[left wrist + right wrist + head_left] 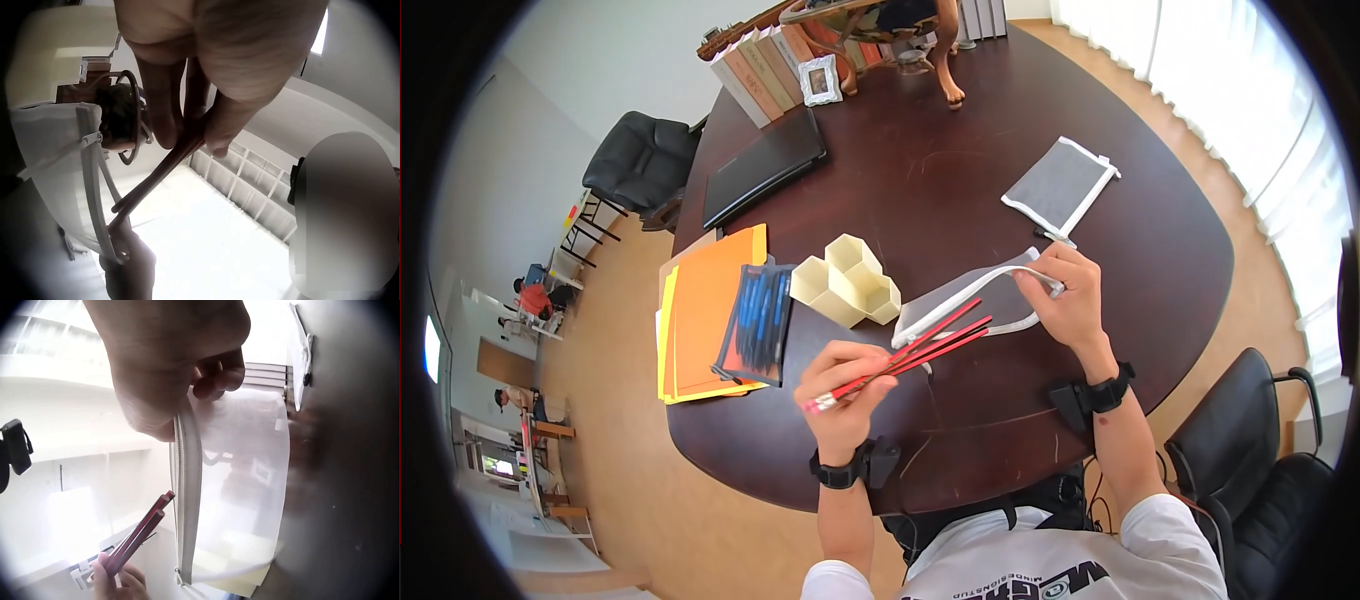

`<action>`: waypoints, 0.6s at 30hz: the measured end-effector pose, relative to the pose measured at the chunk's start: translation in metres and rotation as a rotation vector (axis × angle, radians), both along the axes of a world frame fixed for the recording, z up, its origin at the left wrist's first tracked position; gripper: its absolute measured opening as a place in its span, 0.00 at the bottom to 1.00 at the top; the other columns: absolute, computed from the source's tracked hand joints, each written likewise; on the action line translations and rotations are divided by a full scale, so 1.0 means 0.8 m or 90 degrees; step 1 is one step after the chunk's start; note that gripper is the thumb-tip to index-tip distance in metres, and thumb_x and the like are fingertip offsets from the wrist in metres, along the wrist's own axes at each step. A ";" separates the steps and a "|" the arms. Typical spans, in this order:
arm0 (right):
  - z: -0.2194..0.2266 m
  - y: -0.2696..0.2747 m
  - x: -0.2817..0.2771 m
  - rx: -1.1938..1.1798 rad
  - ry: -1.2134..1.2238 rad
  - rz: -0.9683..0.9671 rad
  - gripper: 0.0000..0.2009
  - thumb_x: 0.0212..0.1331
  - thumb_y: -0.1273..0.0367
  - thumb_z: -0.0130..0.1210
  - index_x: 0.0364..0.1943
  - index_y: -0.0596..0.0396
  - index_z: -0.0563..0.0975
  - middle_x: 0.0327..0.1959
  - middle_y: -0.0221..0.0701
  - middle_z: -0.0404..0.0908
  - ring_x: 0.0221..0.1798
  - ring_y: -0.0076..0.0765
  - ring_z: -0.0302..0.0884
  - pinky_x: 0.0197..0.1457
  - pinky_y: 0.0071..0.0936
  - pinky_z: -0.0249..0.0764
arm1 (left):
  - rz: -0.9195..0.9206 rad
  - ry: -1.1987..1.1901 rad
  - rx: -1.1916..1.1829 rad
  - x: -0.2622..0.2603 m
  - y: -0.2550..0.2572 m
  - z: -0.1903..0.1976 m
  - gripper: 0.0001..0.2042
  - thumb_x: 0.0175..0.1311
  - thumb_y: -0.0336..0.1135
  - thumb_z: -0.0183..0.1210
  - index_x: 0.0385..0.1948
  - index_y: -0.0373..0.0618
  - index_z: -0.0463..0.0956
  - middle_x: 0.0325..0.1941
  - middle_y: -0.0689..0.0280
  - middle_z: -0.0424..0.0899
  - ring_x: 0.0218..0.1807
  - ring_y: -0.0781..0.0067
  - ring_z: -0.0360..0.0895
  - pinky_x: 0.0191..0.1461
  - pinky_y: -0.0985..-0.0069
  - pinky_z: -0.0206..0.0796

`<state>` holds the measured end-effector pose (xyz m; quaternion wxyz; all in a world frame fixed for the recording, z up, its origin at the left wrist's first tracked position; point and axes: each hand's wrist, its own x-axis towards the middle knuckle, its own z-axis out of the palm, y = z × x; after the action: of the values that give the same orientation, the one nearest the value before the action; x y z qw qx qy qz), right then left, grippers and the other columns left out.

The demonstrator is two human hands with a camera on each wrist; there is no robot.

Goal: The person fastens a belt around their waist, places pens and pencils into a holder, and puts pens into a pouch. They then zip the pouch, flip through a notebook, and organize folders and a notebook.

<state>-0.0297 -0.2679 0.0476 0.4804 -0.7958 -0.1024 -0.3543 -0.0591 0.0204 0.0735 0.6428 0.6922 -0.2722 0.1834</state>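
Observation:
Several red pencils (940,338) are pinched in my left hand (845,395), their eraser ends by the palm and their far ends at the mouth of a translucent mesh pouch (960,290). My right hand (1068,295) grips the white zippered edge of that pouch at its right end. In the right wrist view the pouch (237,487) hangs from the right hand (169,362), its zipper undone, with the pencil tips (164,503) beside the zipper edge. The left wrist view shows the pencils (159,175) between the thumb and fingers.
A cream hexagonal holder (845,283) stands left of the pouch. Beyond it lie a dark pouch of blue pens (760,318), orange and yellow folders (710,310) and a black laptop (765,168). Another grey pouch (1060,187) lies at the back right; books (760,75) stand behind.

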 end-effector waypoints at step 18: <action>0.006 0.000 -0.011 0.048 0.150 0.187 0.06 0.50 0.73 0.65 0.22 0.61 0.82 0.19 0.29 0.74 0.21 0.25 0.68 0.25 0.26 0.60 | 0.030 -0.085 0.266 0.006 -0.033 -0.007 0.14 0.43 0.29 0.77 0.35 0.43 0.87 0.35 0.65 0.81 0.37 0.69 0.73 0.38 0.74 0.64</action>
<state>-0.0388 -0.2676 0.0525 0.5647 -0.7900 -0.1470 -0.1881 -0.0540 -0.0059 0.0676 0.4613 0.8029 -0.3303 0.1832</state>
